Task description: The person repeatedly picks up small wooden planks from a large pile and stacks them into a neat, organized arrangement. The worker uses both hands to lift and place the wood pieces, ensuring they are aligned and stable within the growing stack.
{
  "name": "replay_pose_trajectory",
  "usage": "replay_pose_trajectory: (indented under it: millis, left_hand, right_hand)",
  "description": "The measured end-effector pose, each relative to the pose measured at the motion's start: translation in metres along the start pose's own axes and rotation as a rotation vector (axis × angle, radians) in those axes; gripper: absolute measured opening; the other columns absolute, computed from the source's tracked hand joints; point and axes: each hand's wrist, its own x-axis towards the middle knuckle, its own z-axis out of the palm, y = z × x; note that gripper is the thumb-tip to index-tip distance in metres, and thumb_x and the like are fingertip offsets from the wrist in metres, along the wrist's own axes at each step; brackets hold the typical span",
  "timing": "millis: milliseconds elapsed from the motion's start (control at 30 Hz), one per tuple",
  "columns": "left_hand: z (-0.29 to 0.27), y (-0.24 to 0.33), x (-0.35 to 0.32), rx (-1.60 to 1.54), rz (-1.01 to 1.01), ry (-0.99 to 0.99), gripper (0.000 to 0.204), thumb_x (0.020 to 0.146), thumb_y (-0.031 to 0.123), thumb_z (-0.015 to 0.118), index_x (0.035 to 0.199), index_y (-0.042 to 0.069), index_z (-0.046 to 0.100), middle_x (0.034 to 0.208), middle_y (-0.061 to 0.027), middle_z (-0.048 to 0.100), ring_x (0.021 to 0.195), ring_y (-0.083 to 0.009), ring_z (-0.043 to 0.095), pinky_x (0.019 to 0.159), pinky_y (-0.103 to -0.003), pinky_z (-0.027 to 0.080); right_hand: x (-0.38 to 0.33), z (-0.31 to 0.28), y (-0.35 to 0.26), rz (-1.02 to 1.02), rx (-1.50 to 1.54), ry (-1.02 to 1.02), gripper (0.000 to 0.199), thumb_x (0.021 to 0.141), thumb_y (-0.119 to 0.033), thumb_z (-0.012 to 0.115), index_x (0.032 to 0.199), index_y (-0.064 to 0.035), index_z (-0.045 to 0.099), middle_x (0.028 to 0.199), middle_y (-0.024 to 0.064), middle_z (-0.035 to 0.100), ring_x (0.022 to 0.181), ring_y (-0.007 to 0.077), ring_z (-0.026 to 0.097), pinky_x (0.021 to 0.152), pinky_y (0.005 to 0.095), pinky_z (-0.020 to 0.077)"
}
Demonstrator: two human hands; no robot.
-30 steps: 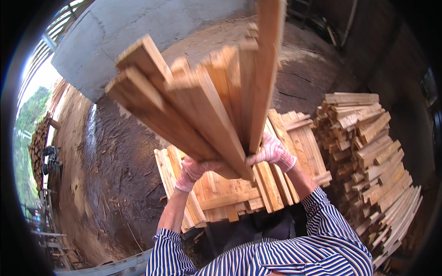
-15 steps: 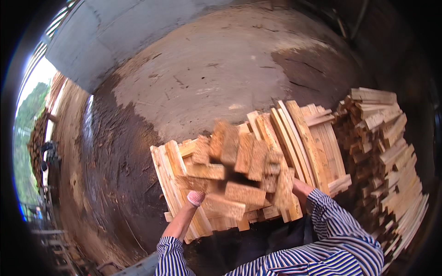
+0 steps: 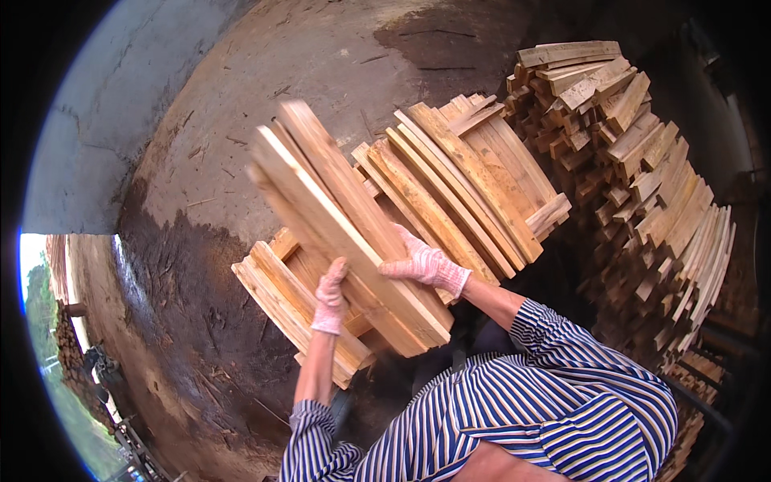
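A bundle of several wooden planks is held slanted in front of me, its far end blurred by motion. My left hand, in a pinkish-white knit glove, grips the bundle's left side with the thumb on top. On the right side, my right hand, gloved alike, clamps the planks with its thumb over the upper face. Beneath and beside the bundle lies a low stack of planks, with more boards of the same stack at its left end.
A tall heap of sawn planks rises to the right, its ends jutting out unevenly. Beyond the stack spreads a dirt floor strewn with splinters, dark and damp at the left. A grey wall stands at the far left.
Both hands have come closer together and now hold the planks lengthwise, raised above the stack. Earlier the pieces were a blurred cluster seen end-on. The view has turned toward the right.
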Motion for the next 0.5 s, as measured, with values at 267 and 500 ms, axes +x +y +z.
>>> replay_pose_trajectory:
  millis: [267, 500]
  left_hand:
    - [0.062, -0.056, 0.028, 0.038, -0.201, 0.21, 0.057, 0.091, 0.024, 0.071, 0.139, -0.001, 0.052, 0.128, -0.0148, 0.062, 0.116, -0.0289, 0.06, 0.096, -0.044, 0.054]
    - [0.06, -0.081, 0.121, 1.021, 0.224, 0.811, 0.083, 0.088, 0.053, 0.07, 0.145, -0.003, 0.045, 0.1, -0.0146, 0.065, 0.094, -0.0288, 0.063, 0.082, -0.036, 0.053]
  right_hand:
    - [-0.021, -0.078, 0.088, 0.106, -0.677, 0.368, 0.101, 0.078, -0.044, 0.073, 0.154, 0.0022, 0.026, 0.16, 0.0259, 0.027, 0.15, 0.0352, 0.025, 0.122, 0.0375, 0.0226]
    - [-0.092, -0.141, 0.083, 0.001, -0.641, 0.468, 0.096, 0.081, -0.046, 0.073, 0.156, -0.0062, 0.026, 0.159, 0.024, 0.028, 0.147, 0.0385, 0.028, 0.121, 0.0404, 0.0273]
